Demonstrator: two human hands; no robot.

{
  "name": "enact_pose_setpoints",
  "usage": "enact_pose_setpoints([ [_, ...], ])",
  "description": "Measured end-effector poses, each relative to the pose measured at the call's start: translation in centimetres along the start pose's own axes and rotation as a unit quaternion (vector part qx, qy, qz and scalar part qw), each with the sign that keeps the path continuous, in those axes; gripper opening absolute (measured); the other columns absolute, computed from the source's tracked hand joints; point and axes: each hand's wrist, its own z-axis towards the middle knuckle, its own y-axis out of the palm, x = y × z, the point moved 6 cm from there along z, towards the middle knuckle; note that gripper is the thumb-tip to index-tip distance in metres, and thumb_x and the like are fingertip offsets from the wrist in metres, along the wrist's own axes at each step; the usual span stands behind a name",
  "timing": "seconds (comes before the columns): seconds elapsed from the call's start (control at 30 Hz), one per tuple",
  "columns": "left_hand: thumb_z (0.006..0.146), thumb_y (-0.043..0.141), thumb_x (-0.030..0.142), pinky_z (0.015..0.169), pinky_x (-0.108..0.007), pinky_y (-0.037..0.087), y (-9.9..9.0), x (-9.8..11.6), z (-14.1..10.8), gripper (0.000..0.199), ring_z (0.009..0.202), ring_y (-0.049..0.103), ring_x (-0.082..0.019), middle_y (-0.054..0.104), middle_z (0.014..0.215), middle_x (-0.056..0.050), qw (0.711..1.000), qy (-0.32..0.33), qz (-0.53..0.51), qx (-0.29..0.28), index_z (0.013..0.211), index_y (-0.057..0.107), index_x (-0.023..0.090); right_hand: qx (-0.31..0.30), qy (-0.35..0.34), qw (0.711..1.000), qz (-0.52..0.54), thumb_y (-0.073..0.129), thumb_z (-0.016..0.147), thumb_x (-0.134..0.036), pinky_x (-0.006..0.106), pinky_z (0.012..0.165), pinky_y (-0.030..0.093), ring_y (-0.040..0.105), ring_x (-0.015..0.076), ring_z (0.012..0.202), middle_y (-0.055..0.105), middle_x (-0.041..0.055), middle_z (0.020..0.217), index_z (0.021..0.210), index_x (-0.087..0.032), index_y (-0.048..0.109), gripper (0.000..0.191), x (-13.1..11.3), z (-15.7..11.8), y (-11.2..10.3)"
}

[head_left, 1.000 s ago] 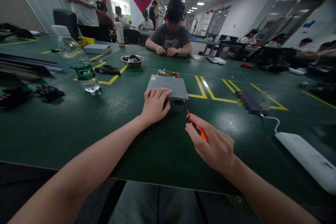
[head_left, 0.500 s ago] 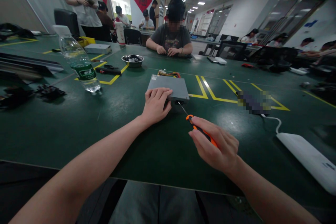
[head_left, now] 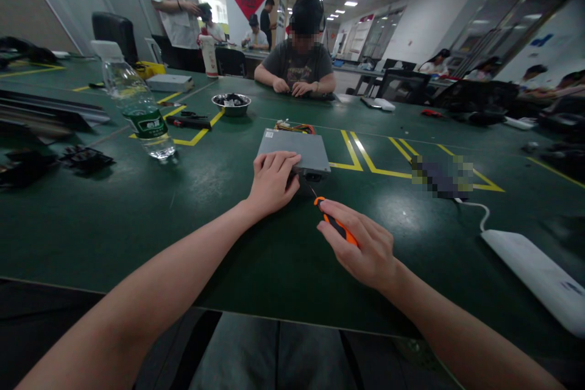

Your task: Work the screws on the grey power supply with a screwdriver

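Note:
A grey metal computer power supply [head_left: 307, 151] lies on the green table, its socket side facing me and a bundle of coloured wires [head_left: 295, 128] at its far end. My left hand [head_left: 274, 183] grips its near left corner, fingers over the top and thumb down by the front face. In my right hand [head_left: 363, 244] is an orange and black screwdriver [head_left: 337, 226], held by the handle. Its thin shaft points up and left toward the lower front of the power supply; whether the tip touches is too small to tell.
A water bottle [head_left: 144, 113] stands to the left, near a metal bowl [head_left: 231, 111] of small parts. Dark parts [head_left: 86, 159] lie at far left. To the right are a cabled white power bank [head_left: 532, 274] and a blurred-out device [head_left: 439, 178]. Across the table sits a person [head_left: 297, 64].
My right hand and the screwdriver have shifted left and slightly up, so the shaft now sits left of the socket. My left hand stays on the power supply. A standing person moved right.

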Motion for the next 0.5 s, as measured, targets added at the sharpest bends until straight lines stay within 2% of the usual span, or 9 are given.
enact_pose_setpoints([
  [0.23,0.082,0.048,0.025,0.094,-0.039,0.024,0.07,-0.07,0.03,0.034,0.111,0.044,-0.021,0.054,0.12,-0.003,1.0,-0.001,0.0,0.0,0.116,0.049,0.022,0.009,-0.004,1.0,-0.009,0.062,0.074,-0.009,0.027,0.08,0.051,0.059,0.018,0.1,0.065,0.0113,0.101,0.088,-0.018,0.057,0.018,-0.18,0.38,-0.18],
  [0.5,0.082,0.048,0.025,0.095,-0.039,0.024,0.11,-0.07,0.0,0.034,0.112,0.043,-0.021,0.054,0.12,-0.004,1.0,-0.001,-0.004,-0.002,0.116,0.048,0.022,0.015,0.019,1.0,0.01,0.06,0.073,-0.005,0.03,0.079,0.052,0.06,0.0193,0.1,0.064,0.0121,0.103,0.092,-0.018,0.054,0.024,0.4,0.12,-0.22],
])
